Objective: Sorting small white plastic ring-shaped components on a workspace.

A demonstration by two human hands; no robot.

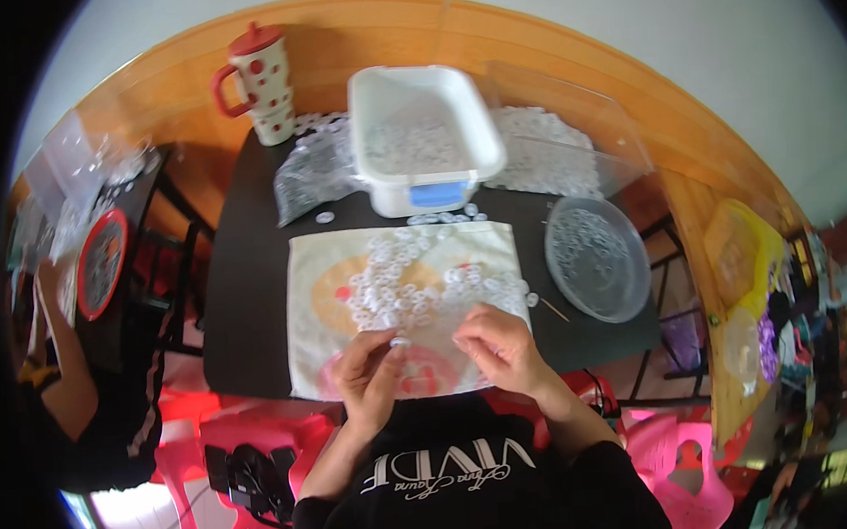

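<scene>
My left hand (pixel 369 375) pinches a small white oval plastic piece (pixel 400 342) between thumb and fingertips, over the near part of a patterned cloth (pixel 311 309). To its right, my right hand (pixel 501 349) is closed with its fingertips together; what it holds, if anything, is too small to make out. The two hands are apart. Just beyond them, a loose heap of similar white pieces (pixel 386 281) spreads across the cloth. A clear round bowl (pixel 631 297) right of the cloth contains many small greyish parts (pixel 585 242).
A white tub (pixel 369 143) with small pieces inside stands at the back, between a clear bag (pixel 309 179) and a heap of white pieces (pixel 552 152). A spotted mug (pixel 266 91) is behind left. A thin stick (pixel 555 309) lies near the bowl. Another person's arm (pixel 64 350) shows at far left.
</scene>
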